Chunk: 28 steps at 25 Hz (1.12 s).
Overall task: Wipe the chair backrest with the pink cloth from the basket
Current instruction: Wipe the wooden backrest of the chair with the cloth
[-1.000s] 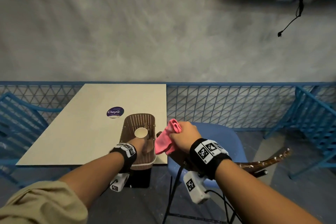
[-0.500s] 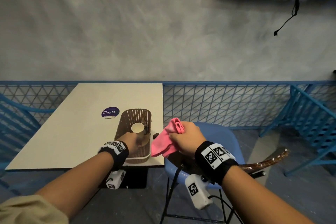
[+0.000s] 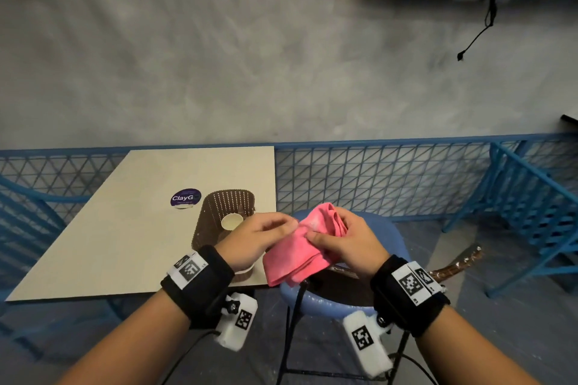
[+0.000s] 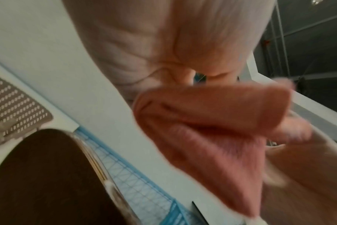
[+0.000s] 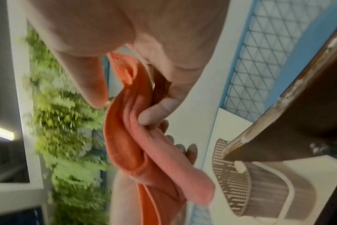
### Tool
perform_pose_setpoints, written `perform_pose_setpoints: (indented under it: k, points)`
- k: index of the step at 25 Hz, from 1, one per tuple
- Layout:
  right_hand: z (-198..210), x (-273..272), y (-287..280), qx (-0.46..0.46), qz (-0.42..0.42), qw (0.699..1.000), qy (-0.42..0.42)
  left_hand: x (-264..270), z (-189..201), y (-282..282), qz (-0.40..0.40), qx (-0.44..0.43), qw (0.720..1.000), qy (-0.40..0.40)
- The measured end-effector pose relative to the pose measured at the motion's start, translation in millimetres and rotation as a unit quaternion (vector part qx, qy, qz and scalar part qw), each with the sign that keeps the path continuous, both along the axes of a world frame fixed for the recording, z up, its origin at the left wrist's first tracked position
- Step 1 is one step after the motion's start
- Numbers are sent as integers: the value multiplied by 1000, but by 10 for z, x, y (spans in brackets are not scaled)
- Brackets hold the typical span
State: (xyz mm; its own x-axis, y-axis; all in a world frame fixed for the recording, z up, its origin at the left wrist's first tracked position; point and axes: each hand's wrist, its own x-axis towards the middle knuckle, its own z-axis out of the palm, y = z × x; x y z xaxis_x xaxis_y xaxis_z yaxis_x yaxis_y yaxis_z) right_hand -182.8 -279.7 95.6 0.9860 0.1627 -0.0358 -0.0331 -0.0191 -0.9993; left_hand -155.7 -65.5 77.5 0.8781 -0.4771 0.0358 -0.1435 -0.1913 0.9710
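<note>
I hold the pink cloth [image 3: 297, 255] between both hands, just above the brown wooden chair backrest [image 3: 456, 264]. My left hand [image 3: 292, 226] pinches the cloth's left edge. My right hand [image 3: 325, 228] grips the bunched upper part, with the thumb on top. The cloth hangs in folds below both hands. In the left wrist view the cloth [image 4: 212, 129] is blurred beside the backrest [image 4: 38, 182]. The right wrist view shows my fingers [image 5: 154, 112] curled into the cloth [image 5: 144, 144]. The brown perforated basket [image 3: 225, 206] stands on the table's near right corner.
A paper cup [image 3: 232, 221] sits in the basket on the beige table [image 3: 125, 228]. The chair's blue seat [image 3: 392, 236] lies under my hands. A blue mesh railing [image 3: 375, 178] runs behind, and blue chairs [image 3: 531, 212] stand at both sides.
My left hand has left the basket and moved right to take the cloth's edge. The cloth now hangs between both hands, slightly higher than before.
</note>
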Motion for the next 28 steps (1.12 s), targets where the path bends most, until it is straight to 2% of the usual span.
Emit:
perform_pose_setpoints:
  k: [2, 4, 5, 7, 8, 11, 14, 17, 19, 21, 23, 24, 26, 28]
  points:
    - [29, 17, -33, 111, -7, 993, 29, -19, 10, -126, 35, -25, 999, -2]
    - [69, 3, -104, 268, 18, 962, 48, -42, 2, -285, 93, -97, 990, 34]
    - [75, -13, -123, 311, 32, 949, 52, -63, 0, -375, 119, -145, 981, 53]
    - [52, -71, -84, 307, 39, 949, 66, -115, -17, -558, 146, -214, 962, 87]
    - [23, -92, -39, 283, 30, 955, 81, -126, -61, -631, 153, -216, 960, 91]
    - [-72, -114, 49, 252, -22, 961, 112, -170, -173, -733, 173, -167, 969, 59]
    - [-93, -74, -7, 225, -36, 969, 101, -177, -222, -657, 165, -126, 977, 42]
    - [-122, 46, -164, 110, -81, 990, 42, -164, -243, -486, 175, -80, 979, 59]
    - [-138, 155, -239, 3, -110, 994, -4, -83, -352, -312, 246, -59, 966, 49]
    - [-134, 271, -205, -112, -107, 987, -45, 17, -535, -109, 309, 57, 949, -21]
    - [-108, 365, -59, -260, -69, 960, -80, 45, -656, -25, 286, 195, 936, -57]
    - [-122, 424, 45, -345, -49, 933, -95, 48, -700, -10, 267, 229, 935, -53]
    - [-153, 520, 304, -461, 10, 881, -103, 49, -739, 33, 252, 228, 940, -28]
    - [-231, 603, 529, -506, 69, 854, -94, 70, -753, 90, 251, 206, 946, 3]
